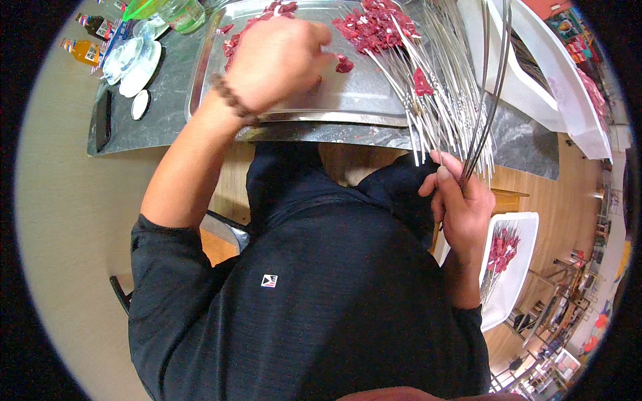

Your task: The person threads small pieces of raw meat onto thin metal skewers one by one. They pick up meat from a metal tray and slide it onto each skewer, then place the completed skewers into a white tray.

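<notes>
My left hand [281,62], with a beaded bracelet on the wrist, is over a metal tray [371,97]. Its fingers are curled and blurred, so whether they pinch anything is unclear. Close to the fingertips is a small piece of raw red meat [344,64]. My right hand [464,205] grips several metal skewers [494,95] in front of the table edge. Between its thumb and finger is one thin skewer, which seems to carry a meat piece [423,82] near its tip. Behind it, a heap of threaded meat [376,27] lies at the ends of many skewers [451,100].
A white plastic bin [577,115] stands on the table's right. Lower right, another white tub [516,280] holds skewered meat [503,248]. On the left are wrapped dishes [133,65], a white lid [141,104], a dark flat object [103,120] and bottles [83,51].
</notes>
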### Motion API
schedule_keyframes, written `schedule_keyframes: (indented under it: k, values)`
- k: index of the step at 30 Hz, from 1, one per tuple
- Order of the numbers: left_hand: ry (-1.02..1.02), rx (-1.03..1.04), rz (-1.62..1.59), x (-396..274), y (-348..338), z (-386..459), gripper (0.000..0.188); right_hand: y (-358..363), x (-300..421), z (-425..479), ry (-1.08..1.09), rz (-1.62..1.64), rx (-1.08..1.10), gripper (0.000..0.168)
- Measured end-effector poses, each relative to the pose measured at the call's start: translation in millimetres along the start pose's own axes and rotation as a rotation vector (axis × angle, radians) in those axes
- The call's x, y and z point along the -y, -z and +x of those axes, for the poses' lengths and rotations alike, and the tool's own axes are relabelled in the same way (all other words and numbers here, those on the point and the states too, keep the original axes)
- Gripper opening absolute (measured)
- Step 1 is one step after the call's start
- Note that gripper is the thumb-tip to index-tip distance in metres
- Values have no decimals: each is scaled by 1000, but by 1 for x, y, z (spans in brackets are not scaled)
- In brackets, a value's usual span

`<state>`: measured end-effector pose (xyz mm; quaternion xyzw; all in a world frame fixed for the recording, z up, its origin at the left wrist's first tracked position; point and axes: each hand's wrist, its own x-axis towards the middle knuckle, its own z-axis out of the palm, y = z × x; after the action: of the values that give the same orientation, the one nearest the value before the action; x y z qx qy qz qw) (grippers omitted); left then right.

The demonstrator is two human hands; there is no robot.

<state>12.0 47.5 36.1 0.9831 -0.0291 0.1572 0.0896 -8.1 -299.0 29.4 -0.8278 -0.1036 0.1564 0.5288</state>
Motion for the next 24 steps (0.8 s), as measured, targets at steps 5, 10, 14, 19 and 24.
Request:
schedule_keyframes:
  k: [5,10,14,19,24]
  values:
    - [-237,-53,243,-27,-66,28,22,2,-12,-7,16,112,18,30]
    - [-79,117,194,-8,-64,51,21,10,-13,-14,0,118,10,30]
    - [408,5,-635,2,-27,31,11,13,-23,-19,-31,104,30,29]
    - [576,-1,-1798,-14,-27,-6,30,9,-34,-22,23,77,106,28]
    - [545,-77,-2073,-39,-34,-14,20,5,-36,-26,65,58,136,28]
